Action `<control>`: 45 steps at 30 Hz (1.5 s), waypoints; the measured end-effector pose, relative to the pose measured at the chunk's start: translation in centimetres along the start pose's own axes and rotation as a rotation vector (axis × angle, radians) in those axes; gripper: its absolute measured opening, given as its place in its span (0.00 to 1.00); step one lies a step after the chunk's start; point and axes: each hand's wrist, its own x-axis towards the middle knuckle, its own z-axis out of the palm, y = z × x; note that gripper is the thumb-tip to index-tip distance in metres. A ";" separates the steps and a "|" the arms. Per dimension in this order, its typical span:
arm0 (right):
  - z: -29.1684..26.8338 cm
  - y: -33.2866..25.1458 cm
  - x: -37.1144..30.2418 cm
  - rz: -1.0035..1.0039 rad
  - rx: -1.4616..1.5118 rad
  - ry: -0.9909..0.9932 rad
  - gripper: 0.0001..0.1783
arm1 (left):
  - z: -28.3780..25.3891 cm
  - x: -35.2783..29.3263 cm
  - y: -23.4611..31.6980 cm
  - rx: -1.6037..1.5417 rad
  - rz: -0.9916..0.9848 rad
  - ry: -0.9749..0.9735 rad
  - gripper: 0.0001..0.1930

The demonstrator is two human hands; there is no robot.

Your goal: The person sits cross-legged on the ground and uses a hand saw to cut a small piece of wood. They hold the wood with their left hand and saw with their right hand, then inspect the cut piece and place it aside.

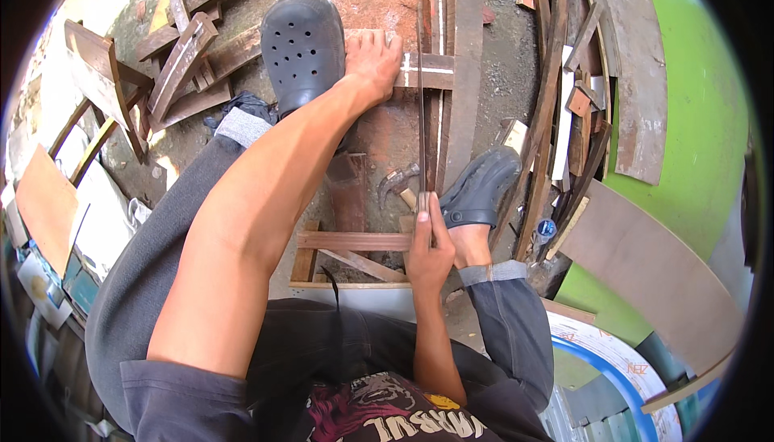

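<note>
My left hand (374, 63) is wrapped over a short piece of wood (439, 72), which lies crosswise and carries white marks near its right end. My left foot, in a dark clog (301, 43), rests beside that hand and hides the piece's left part. In my right hand (430, 244) is the handle of a saw (421, 131), whose thin blade is seen edge-on and points away from me. The blade passes over the wood piece near the white marks, just right of my left hand; whether its teeth touch the wood, I cannot tell. Long planks (463, 55) lie under the piece's right end.
A hammer (397, 184) lies on the ground between my feet, left of my right clog (484, 186). Close to me stands a wooden frame (355, 240). Wood scraps (189, 55) are heaped at the left, more long strips (548, 79) at the right, beside a green panel (693, 103).
</note>
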 end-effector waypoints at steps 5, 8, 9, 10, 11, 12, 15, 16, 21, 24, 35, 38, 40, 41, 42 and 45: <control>2.7 -0.6 4.9 0.006 0.055 0.031 0.22 | -0.7 0.6 0.8 -0.009 0.003 -0.107 0.30; 2.2 -1.8 6.3 0.144 0.104 -0.011 0.22 | -1.4 0.6 1.3 -0.034 -0.028 -0.119 0.28; 1.5 -1.6 5.7 0.119 0.097 -0.011 0.22 | -1.2 0.4 1.4 -0.032 -0.033 -0.115 0.28; 0.7 -1.0 4.5 0.086 0.080 -0.006 0.22 | -1.1 0.2 1.4 -0.031 -0.037 -0.111 0.28; 0.0 -0.6 3.2 0.053 0.064 -0.005 0.22 | -1.3 0.4 1.0 -0.025 -0.045 -0.096 0.28; -0.9 0.7 0.7 0.007 0.038 -0.011 0.22 | -0.8 0.3 0.2 -0.011 -0.044 -0.095 0.29; -0.2 -0.1 1.8 -0.059 0.068 0.010 0.22 | -1.4 0.7 0.9 0.010 -0.034 -0.175 0.30; 0.6 -1.4 3.7 -0.065 0.091 0.015 0.23 | -0.7 0.3 0.7 0.007 -0.014 -0.139 0.31; 2.4 -2.8 8.1 -0.083 -0.019 0.036 0.23 | 0.5 1.1 0.5 -0.003 0.000 -0.040 0.34; 0.3 0.8 1.0 -0.100 0.040 0.036 0.22 | -0.1 0.9 0.6 -0.005 -0.018 -0.086 0.35; -0.2 -0.2 1.5 -0.072 0.042 -0.003 0.22 | -0.6 0.6 0.5 -0.020 -0.039 -0.100 0.31; -0.5 1.2 -0.1 -0.100 -0.012 0.009 0.22 | -1.8 1.0 0.7 -0.005 -0.035 -0.161 0.30; 2.2 -1.0 5.4 -0.065 -0.052 0.054 0.22 | -1.3 0.8 1.0 -0.009 0.005 -0.144 0.30; 3.5 0.2 7.4 -0.209 -0.059 0.136 0.21 | -1.7 1.1 1.4 -0.012 0.011 -0.124 0.30; 2.9 -1.3 7.3 -0.018 0.005 0.052 0.22 | -1.4 0.8 1.2 -0.019 -0.005 -0.118 0.30; 0.5 -0.6 3.0 0.018 0.063 0.005 0.23 | -1.0 0.2 1.1 -0.024 -0.040 -0.149 0.30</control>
